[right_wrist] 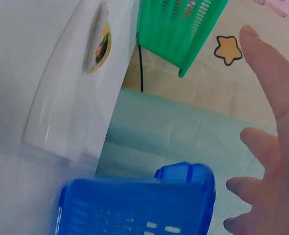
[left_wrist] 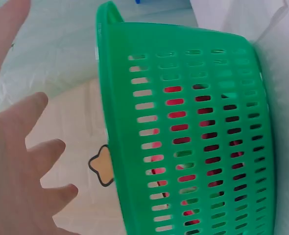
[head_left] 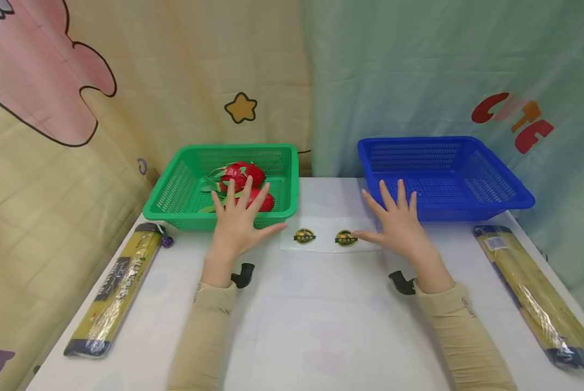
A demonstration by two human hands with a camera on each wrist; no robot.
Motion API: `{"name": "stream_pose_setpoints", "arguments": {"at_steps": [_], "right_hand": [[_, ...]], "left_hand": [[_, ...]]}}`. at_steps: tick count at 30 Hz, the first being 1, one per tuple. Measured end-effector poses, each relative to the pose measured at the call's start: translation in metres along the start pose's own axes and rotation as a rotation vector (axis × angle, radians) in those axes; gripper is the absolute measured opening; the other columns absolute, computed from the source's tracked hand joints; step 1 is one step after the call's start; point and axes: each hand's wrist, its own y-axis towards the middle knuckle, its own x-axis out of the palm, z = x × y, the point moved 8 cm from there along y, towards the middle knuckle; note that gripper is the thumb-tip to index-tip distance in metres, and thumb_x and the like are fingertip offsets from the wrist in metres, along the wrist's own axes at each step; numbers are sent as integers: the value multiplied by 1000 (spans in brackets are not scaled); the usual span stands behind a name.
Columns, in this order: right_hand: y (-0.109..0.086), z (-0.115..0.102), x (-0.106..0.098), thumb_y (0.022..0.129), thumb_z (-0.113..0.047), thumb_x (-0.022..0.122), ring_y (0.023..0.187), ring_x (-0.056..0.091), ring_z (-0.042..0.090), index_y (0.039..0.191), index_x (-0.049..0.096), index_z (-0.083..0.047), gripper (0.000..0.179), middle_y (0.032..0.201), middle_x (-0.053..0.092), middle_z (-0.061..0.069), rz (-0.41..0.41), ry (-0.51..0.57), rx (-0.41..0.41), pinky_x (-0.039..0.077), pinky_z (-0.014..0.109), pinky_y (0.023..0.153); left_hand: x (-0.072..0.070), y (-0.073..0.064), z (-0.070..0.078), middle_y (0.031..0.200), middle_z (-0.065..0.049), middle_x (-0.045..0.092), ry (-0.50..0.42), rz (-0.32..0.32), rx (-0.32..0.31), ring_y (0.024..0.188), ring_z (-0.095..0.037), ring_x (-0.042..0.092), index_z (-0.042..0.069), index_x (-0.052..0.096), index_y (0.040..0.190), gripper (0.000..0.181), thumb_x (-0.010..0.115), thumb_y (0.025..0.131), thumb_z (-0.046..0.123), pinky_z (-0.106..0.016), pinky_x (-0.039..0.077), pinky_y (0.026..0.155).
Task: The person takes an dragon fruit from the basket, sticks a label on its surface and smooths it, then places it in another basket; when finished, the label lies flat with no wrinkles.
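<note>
My left hand [head_left: 234,232] hovers at the near rim of a green basket [head_left: 293,182], fingers spread and nothing held. Inside lie several red fruits with green leafy tips, which look like dragon fruits [head_left: 255,172]; the left fingers partly cover them. Fingers also spread, my right hand [head_left: 403,231] is before the near side of a blue basket [head_left: 450,213], holding nothing. In the left wrist view, the hand [left_wrist: 12,156] is apart from the basket wall [left_wrist: 120,122]. The right wrist view shows a gap between the hand [right_wrist: 281,171] and the blue basket [right_wrist: 134,196].
Between the baskets lies a clear plastic sheet or bag [head_left: 323,247] bearing two round stickers [head_left: 304,235]. Long yellow wrapped packets lie at the table's left [head_left: 118,288] and right [head_left: 536,293]. A small purple ball [head_left: 167,241] sits by the left packet. Curtains [head_left: 394,70] hang behind.
</note>
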Motion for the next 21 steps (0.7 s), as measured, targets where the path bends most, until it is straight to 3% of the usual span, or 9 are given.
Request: {"name": "stream_pose_setpoints", "arguments": {"at_steps": [6, 11, 13, 15, 18, 21], "right_hand": [[5, -19, -1, 77, -61, 65, 140, -11, 34, 150, 25, -25, 90, 155, 10, 14, 48, 179, -78, 12, 65, 105], [13, -37, -8, 80, -47, 71, 141, 16, 29, 148, 30, -24, 82, 152, 26, 6, 114, 396, -164, 25, 62, 102], [20, -46, -10, 81, -39, 72, 138, 26, 27, 147, 32, -20, 79, 150, 31, 5, 120, 510, -208, 30, 56, 102], [29, -55, -11, 83, -31, 73, 133, 34, 26, 146, 35, -16, 75, 147, 36, 7, 112, 624, -248, 34, 49, 102], [43, -70, -13, 85, -15, 71, 128, 40, 27, 144, 36, -9, 69, 142, 42, 12, 85, 798, -289, 38, 44, 100], [54, -88, -19, 86, -3, 67, 125, 43, 32, 141, 36, -2, 64, 137, 45, 19, 64, 936, -296, 38, 47, 99]], "left_hand": [[-15, -13, -7, 157, -4, 10, -157, 84, 78, 141, -35, 2, 31, 19, 150, 85, 51, 82, 68, -65, -3, 104], [-32, -25, -20, 148, -9, 33, -417, 264, 130, 136, -30, 25, 17, 40, 143, 70, 68, 84, 40, -58, 17, 106], [-38, -29, -27, 134, -12, 48, -529, 347, 132, 122, -26, 43, 9, 50, 134, 58, 71, 83, 25, -49, 34, 97], [-39, -34, -34, 115, -13, 58, -649, 409, 110, 98, -21, 53, 3, 55, 124, 45, 71, 83, 13, -36, 42, 81], [-32, -39, -47, 92, -11, 58, -865, 456, 43, 68, -15, 49, -2, 55, 113, 30, 65, 84, -2, -24, 38, 57], [-17, -39, -58, 83, -6, 57, -1095, 458, -34, 56, -13, 45, -7, 52, 109, 23, 59, 86, -10, -20, 38, 52]]}}
